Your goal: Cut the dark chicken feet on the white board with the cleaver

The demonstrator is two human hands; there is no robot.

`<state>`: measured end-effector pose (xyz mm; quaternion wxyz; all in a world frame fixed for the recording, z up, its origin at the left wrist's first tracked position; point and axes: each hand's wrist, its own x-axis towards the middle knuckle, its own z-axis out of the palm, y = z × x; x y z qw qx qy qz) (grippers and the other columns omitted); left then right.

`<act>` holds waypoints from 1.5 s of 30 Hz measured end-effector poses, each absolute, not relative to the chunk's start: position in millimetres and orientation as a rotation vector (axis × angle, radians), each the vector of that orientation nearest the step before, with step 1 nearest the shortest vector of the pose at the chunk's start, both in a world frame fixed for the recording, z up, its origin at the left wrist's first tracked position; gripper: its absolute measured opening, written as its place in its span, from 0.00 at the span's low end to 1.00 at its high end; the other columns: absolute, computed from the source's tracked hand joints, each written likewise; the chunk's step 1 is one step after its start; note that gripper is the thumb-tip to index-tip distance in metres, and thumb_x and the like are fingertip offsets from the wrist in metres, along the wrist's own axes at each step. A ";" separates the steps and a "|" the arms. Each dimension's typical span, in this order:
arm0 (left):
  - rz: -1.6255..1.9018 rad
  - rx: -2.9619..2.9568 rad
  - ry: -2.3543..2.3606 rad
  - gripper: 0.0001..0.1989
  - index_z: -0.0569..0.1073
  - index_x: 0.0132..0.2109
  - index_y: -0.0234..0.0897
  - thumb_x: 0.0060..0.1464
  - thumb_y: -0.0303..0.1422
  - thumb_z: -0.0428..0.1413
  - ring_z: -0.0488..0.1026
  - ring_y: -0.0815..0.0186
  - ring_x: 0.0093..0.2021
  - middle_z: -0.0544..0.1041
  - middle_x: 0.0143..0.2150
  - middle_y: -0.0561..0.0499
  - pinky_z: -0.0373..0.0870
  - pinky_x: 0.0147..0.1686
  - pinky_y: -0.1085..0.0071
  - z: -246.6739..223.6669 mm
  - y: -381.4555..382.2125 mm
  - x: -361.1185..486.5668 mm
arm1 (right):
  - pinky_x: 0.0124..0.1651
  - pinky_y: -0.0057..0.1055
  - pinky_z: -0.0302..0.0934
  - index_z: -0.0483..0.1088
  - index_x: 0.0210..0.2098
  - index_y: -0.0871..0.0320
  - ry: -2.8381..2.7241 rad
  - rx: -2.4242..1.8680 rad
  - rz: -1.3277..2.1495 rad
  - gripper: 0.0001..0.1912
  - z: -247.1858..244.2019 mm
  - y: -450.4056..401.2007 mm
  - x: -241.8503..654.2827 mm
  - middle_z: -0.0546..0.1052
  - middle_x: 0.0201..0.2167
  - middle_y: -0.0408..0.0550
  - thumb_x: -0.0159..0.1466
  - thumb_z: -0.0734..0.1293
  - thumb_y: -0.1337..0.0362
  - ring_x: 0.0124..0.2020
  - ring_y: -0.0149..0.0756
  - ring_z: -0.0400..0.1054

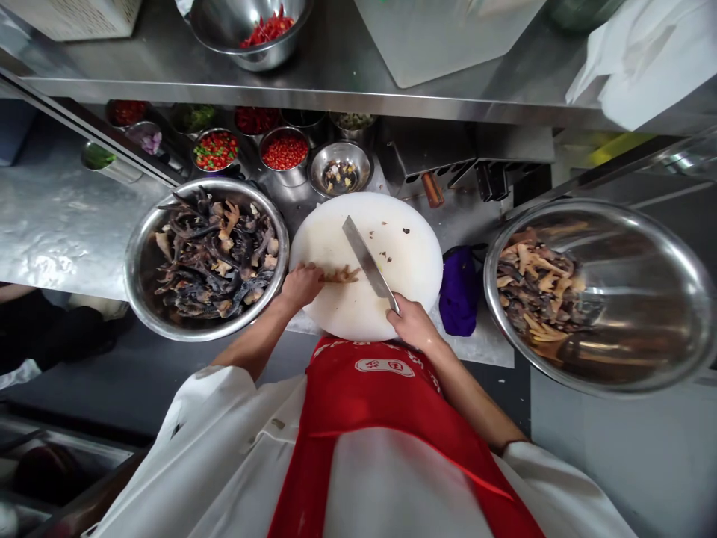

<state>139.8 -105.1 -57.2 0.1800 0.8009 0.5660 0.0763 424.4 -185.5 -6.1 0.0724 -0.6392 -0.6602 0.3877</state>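
On the round white cutting board [358, 321] lies a pale chicken foot [343, 275], its toes pointing right. My left hand [303, 285] is closed on the foot's left end. My right hand [411, 320] grips the handle of a cleaver [367, 258], whose blade slants up and left over the board, right of the foot. Small dark scraps [406, 231] dot the board's upper right. A steel bowl [134, 254] of dark feet stands on the left. The larger steel bowl [661, 299] on the right holds pale and dark pieces.
Behind the board stand a small steel bowl [340, 170] and containers of chopped red peppers [284, 152]. A knife rack [429, 153] is at the back. A purple cloth [459, 291] lies right of the board. Above runs a steel shelf [330, 86] with a pepper bowl [252, 56].
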 end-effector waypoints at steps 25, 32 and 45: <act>0.961 1.978 1.663 0.11 0.74 0.45 0.38 0.61 0.37 0.52 0.71 0.63 0.46 0.74 0.43 0.45 0.70 0.49 0.63 -101.3 -193.4 164.9 | 0.48 0.32 0.63 0.63 0.59 0.62 -2.148 -1.744 0.985 0.24 -26.6 -181.1 343.8 0.78 0.41 0.53 0.66 0.56 0.62 0.42 0.41 0.72; 0.957 2.039 1.643 0.10 0.75 0.46 0.40 0.61 0.35 0.51 0.71 0.62 0.46 0.75 0.44 0.46 0.69 0.48 0.61 -105.2 -192.9 166.9 | 0.44 0.32 0.64 0.65 0.56 0.59 -2.159 -1.797 0.934 0.22 9.8 -171.9 339.4 0.79 0.38 0.51 0.65 0.56 0.59 0.38 0.41 0.74; 0.919 1.973 1.658 0.11 0.74 0.47 0.41 0.61 0.35 0.51 0.70 0.60 0.47 0.74 0.45 0.46 0.66 0.49 0.60 -100.9 -195.2 170.8 | 0.42 0.33 0.63 0.68 0.50 0.59 -2.284 -1.960 0.982 0.19 -14.7 -162.2 333.9 0.79 0.38 0.52 0.63 0.56 0.64 0.38 0.43 0.73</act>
